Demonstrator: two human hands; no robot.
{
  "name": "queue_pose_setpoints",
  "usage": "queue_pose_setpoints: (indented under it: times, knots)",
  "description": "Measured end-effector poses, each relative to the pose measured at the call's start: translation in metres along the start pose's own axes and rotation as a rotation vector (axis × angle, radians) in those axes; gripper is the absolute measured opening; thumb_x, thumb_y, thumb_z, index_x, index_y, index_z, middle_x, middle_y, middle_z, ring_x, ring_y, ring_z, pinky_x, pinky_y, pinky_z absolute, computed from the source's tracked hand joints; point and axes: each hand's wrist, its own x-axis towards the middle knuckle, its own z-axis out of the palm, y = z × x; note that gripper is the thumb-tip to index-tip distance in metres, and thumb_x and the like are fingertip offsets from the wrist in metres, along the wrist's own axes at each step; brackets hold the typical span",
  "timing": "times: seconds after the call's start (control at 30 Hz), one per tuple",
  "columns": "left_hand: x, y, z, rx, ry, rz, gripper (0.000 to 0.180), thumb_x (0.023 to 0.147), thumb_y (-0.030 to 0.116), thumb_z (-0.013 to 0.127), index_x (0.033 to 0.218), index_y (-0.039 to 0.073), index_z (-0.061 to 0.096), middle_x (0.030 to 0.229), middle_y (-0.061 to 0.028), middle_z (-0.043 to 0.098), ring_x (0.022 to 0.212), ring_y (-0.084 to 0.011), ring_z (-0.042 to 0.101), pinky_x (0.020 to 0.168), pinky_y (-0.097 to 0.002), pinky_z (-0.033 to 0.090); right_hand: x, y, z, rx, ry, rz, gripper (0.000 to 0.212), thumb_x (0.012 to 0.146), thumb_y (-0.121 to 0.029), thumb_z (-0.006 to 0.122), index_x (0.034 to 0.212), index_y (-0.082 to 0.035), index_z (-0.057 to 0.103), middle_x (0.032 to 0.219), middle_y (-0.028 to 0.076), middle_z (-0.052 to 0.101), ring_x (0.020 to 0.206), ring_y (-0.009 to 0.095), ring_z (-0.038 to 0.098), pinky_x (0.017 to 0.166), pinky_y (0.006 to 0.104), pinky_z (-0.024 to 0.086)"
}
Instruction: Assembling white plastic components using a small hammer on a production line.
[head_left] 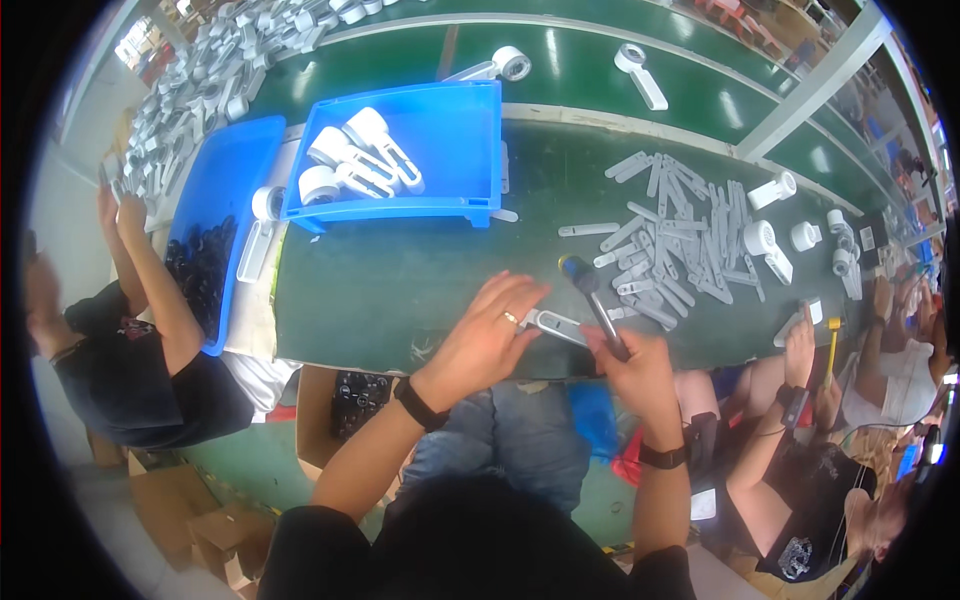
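Near the table's front edge, my left hand point(484, 338) closes on one end of a white plastic handle piece point(560, 327) with a long oval slot. My right hand point(642, 382) is wrapped round the shaft of a small hammer point(598, 305). Its dark head with a yellow face points away from me, above the table. The right fingertips also lie at the other end of the handle piece; whether they grip it I cannot tell. Beyond the hammer lies a loose pile of flat grey handle strips point(680, 235).
A blue bin point(400, 212) holds several white round-headed parts. Left of it stands a blue tray point(262, 150) of black parts. More white parts point(640, 75) lie on the green conveyor behind. Co-workers sit on both sides; a person's hand point(798, 355) is at the right.
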Motion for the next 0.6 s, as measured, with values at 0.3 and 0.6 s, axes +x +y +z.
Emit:
queue_pose_setpoints:
  times: [0.3, 0.6]
  knots:
    - [0.018, -0.008, -0.001, 0.271, -0.118, 0.337, 0.034, 0.085, 0.014, 0.075, 0.118, 0.018, 0.081, 0.114, -0.0006, 0.073, 0.114, -0.0208, 0.067, 0.115, -0.0461, 0.048, 0.004, -0.015, 0.001, 0.069, 0.004, 0.113, 0.026, 0.101, -0.019, 0.073, 0.122, -0.005, 0.080, 0.065, 0.004, 0.067, 0.061, 0.011, 0.063, 0.061, 0.0303, 0.050]
    - [0.022, -0.016, 0.003, 0.228, -0.113, 0.380, 0.032, 0.084, 0.015, 0.077, 0.115, 0.020, 0.081, 0.112, 0.0013, 0.074, 0.099, -0.0195, 0.068, 0.097, -0.0402, 0.052, 0.004, 0.007, -0.001, 0.514, -0.123, 0.391, 0.047, 0.105, -0.026, 0.071, 0.143, 0.002, 0.065, 0.074, 0.010, 0.076, 0.041, 0.006, 0.044, 0.039, 0.0247, 0.029]
